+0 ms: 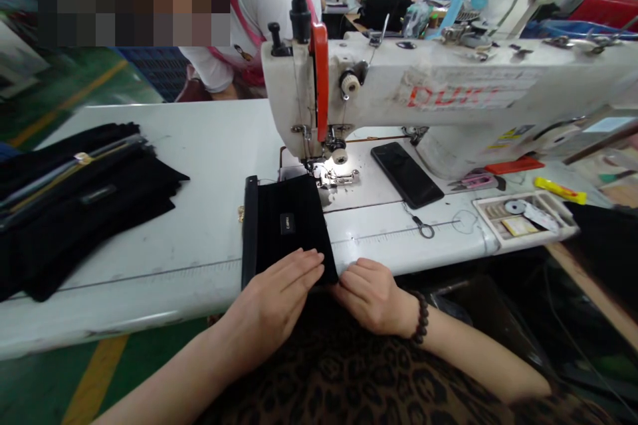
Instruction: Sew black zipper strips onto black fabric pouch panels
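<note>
A black fabric purse (294,199) with a small label and a stiff dark frame along its left side lies on the sewing table, its far edge by the needle of the sewing machine (383,73). A gold-coloured clasp (241,214) shows at the frame. Across the near part of the purse, my left hand (276,292) rests flat with its fingers stretched out. My right hand (371,295) has its fingers curled closed at the purse's near right corner; the fingertips are partly hidden.
Similar black purses (94,192) lie stacked at the left. A phone (406,176) with a ring strap, pink-handled snips (476,181), a yellow tube (559,190) and a small parts tray (526,220) are on the right. Behind the table is another person in a white sleeve (212,70).
</note>
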Tool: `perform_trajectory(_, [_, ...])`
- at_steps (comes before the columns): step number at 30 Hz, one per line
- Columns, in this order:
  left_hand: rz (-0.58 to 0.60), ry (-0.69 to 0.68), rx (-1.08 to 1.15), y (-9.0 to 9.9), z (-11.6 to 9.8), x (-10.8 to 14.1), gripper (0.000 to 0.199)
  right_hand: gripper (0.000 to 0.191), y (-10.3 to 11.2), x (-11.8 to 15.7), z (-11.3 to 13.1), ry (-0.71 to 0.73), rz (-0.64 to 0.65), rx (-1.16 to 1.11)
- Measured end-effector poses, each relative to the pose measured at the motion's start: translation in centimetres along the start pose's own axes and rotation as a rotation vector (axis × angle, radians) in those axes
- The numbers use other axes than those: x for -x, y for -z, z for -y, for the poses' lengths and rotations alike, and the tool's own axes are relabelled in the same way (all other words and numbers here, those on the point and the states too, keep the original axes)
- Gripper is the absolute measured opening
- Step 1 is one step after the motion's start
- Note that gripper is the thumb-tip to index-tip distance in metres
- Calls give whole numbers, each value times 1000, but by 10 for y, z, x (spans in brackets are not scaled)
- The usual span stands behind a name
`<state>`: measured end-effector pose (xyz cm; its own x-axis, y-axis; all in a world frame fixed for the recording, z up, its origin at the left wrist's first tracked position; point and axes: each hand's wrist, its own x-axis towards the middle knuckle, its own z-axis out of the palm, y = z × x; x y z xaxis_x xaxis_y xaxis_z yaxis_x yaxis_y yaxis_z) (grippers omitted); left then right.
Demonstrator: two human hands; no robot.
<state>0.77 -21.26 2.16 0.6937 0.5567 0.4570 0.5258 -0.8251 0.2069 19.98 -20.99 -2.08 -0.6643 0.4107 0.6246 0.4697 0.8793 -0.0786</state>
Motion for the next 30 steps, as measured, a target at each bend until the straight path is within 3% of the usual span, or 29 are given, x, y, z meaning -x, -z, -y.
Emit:
perform_trajectory(22, [41,-36,-30,-16,6,12,24,23,3,1,-2,32,-70,-5])
perform_trajectory(30, [-15,-32,16,-14,7,8,21,8,2,11,-6,-114,-77,-30])
